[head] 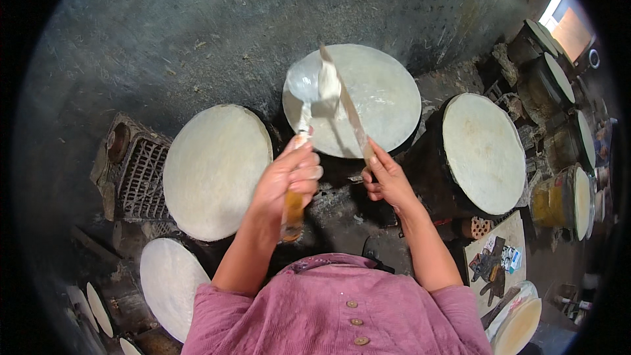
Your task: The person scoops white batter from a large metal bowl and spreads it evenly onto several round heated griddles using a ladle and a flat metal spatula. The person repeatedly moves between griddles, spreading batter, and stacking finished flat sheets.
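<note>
My left hand [291, 177] grips the wooden handle [294, 209] of a ladle-like tool. Its round, wet-looking head [303, 82] is partly see-through from motion blur. In my right hand [389, 177], between thumb and fingers, is a long flat stick or blade [351, 103], slanting up to the left. Thick white paste [329, 83] lies between the ladle head and the blade. Both tools are over a round whitish disc surface [379, 79] straight ahead, and their shadows fall on it. Whether either tool touches the disc, I cannot tell.
Similar pale discs stand at left [217, 172], lower left [170, 281] and right [485, 153], on dark drum-like bases. A plastic crate [143, 177] sits far left. At right are a board [517, 251] with small items and a yellow bucket [549, 202]. A dark wall [246, 19] rises behind.
</note>
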A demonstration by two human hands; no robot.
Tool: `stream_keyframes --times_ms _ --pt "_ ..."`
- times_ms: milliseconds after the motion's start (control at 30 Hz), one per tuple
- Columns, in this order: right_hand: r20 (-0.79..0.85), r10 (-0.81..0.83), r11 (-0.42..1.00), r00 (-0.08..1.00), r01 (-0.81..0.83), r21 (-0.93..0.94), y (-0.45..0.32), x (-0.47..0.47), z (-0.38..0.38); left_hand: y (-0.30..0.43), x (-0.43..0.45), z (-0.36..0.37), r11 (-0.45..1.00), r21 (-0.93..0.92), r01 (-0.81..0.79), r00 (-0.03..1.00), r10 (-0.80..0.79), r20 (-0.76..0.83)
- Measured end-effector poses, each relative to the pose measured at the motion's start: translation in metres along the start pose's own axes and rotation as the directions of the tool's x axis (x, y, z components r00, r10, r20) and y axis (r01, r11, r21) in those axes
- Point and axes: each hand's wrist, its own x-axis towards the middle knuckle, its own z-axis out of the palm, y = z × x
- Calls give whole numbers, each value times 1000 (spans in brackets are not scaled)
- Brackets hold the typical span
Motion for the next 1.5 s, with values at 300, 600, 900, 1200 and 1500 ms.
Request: stream_keyframes --times_ms 300,600,900,1200,1500 --pt "23 -728 493 685 546 -678 -16 -16 4 -19 16 -9 936 -336 108 990 -72 119" --pt "90 -281 165 955 141 -976 26 -18 -46 -48 -24 15 942 -302 -144 980 179 92" --pt "237 -154 22 959 243 -970 27 -39 -80 -106 -43 23 878 -365 -311 944 331 -7" --pt "42 -328 146 944 94 -985 38 -70 -104 -128 -58 18 903 -368 -221 966 256 47" --pt "183 -375 171 909 262 -950 62 -110 -102 -153 -87 -6 926 -375 -37 998 17 -58"
